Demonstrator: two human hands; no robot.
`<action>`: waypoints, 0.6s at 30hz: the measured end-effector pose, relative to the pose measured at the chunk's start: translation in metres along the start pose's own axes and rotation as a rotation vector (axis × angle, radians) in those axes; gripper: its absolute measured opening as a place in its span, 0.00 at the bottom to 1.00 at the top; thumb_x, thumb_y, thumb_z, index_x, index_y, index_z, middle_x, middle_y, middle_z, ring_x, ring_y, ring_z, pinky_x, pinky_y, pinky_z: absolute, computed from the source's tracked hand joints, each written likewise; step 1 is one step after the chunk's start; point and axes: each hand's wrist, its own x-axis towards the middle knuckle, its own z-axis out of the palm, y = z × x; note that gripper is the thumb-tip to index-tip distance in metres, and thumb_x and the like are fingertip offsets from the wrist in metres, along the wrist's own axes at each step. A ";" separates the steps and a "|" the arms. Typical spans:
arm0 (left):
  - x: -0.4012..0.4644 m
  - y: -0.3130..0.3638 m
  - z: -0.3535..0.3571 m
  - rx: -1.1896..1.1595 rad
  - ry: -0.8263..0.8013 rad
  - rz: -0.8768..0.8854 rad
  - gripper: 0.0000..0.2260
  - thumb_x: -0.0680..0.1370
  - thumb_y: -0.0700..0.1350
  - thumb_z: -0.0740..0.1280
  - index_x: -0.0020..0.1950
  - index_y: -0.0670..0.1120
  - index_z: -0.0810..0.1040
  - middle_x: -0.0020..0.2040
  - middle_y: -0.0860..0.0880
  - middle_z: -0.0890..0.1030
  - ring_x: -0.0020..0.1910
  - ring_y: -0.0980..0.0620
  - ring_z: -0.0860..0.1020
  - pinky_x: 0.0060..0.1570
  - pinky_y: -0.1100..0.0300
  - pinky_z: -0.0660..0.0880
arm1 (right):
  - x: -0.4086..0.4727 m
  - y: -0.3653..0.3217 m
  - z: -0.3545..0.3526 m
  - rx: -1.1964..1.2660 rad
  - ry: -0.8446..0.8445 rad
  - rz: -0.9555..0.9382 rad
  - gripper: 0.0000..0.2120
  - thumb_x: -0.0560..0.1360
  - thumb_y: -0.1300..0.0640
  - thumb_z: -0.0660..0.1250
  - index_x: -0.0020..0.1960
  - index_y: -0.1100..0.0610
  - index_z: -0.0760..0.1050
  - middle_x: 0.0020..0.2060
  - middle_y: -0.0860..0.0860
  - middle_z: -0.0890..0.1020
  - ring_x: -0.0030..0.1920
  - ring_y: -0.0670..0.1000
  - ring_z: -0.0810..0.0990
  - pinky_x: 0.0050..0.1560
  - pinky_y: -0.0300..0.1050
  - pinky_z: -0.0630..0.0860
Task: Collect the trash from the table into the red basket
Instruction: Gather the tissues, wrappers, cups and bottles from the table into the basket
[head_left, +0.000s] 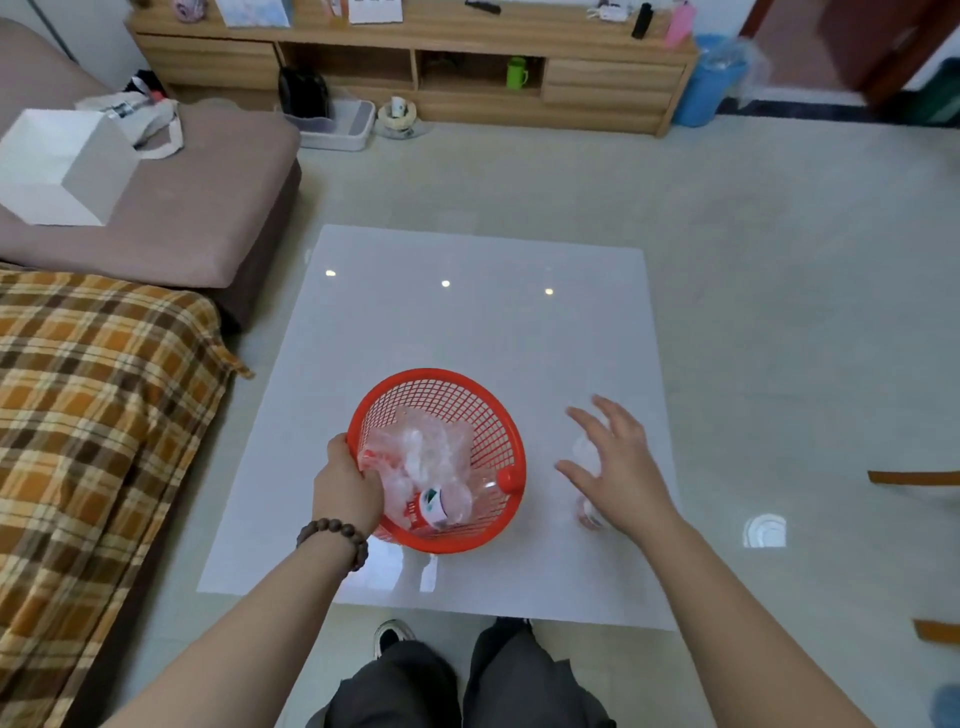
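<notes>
Dark trouser legs (467, 680) and one shoe (390, 635) show at the bottom edge, just in front of a glossy white bench (467, 322) that mirrors three ceiling lights. Pale floor tiles (779, 260) surround it, with a plaid-covered sofa (93, 415) to the left, a white box (62, 166) on its mauve cushion, and a long wooden cabinet (415, 62) against the far wall beside a blue bin (709, 78). On the near part of the bench sits the red basket (439, 460), a round mesh tub tilted toward the camera, holding crumpled clear plastic and a clear bottle (441, 504) with a red cap and a red, white and green label whose writing is too blurred to read. The left hand (345, 491), a beaded bracelet (335, 538) on its wrist, grips the basket's rim, fingers curled over it. The right hand (615, 467) hovers with fingers spread wide above a clear plastic item (589, 512) lying on the bench right of the basket.
</notes>
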 end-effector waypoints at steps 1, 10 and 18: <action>0.000 -0.001 0.004 0.009 -0.006 -0.008 0.16 0.78 0.42 0.57 0.66 0.44 0.64 0.55 0.40 0.78 0.37 0.45 0.75 0.33 0.57 0.73 | -0.006 0.021 -0.002 -0.038 -0.033 0.096 0.32 0.71 0.48 0.71 0.71 0.48 0.65 0.75 0.53 0.58 0.75 0.56 0.53 0.73 0.55 0.57; -0.013 0.000 0.024 0.055 -0.048 -0.036 0.16 0.78 0.40 0.58 0.66 0.42 0.63 0.56 0.39 0.77 0.38 0.46 0.74 0.32 0.57 0.72 | -0.036 0.081 0.039 0.034 -0.184 0.315 0.17 0.77 0.61 0.59 0.66 0.55 0.68 0.67 0.55 0.66 0.59 0.56 0.73 0.58 0.49 0.72; -0.017 0.005 0.019 0.034 -0.036 -0.012 0.16 0.78 0.40 0.58 0.65 0.41 0.64 0.55 0.38 0.77 0.39 0.44 0.73 0.36 0.55 0.73 | -0.033 0.036 -0.012 0.206 0.426 0.248 0.11 0.79 0.60 0.58 0.60 0.60 0.70 0.58 0.57 0.70 0.46 0.50 0.73 0.44 0.38 0.66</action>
